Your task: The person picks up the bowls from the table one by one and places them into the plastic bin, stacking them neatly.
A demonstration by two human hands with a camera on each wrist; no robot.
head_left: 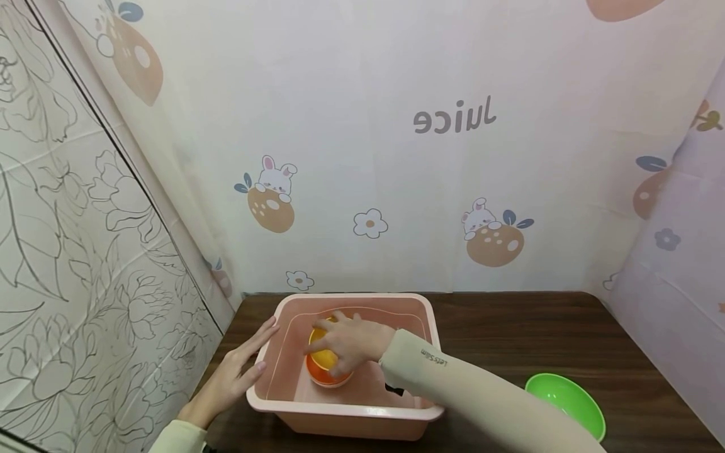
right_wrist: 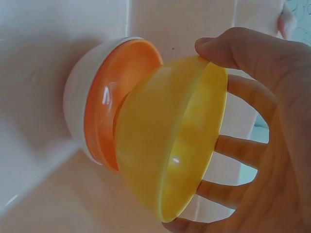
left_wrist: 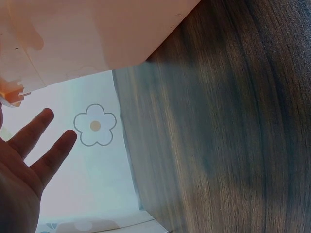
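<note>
My right hand (head_left: pixel 358 340) reaches into a pink plastic basin (head_left: pixel 340 410) and holds a yellow bowl (right_wrist: pixel 146 131) by its rim, thumb on one side and fingers spread round the other. Below it, an orange bowl (right_wrist: pixel 131 60) sits inside a white bowl (right_wrist: pixel 77 99) on the basin's floor. The yellow bowl's base is partly within the orange one; whether they touch I cannot tell. My left hand (head_left: pixel 231 372) is at the basin's left rim with fingers extended. In the left wrist view, two of its fingers (left_wrist: pixel 56 153) show straight beside the basin's outer wall.
A green bowl (head_left: pixel 569 402) lies on the dark wooden table (head_left: pixel 504 333) to the right, near my right forearm. Behind the table hangs a printed curtain (head_left: pixel 362 157), with another flower-patterned sheet (head_left: pixel 96 251) at the left.
</note>
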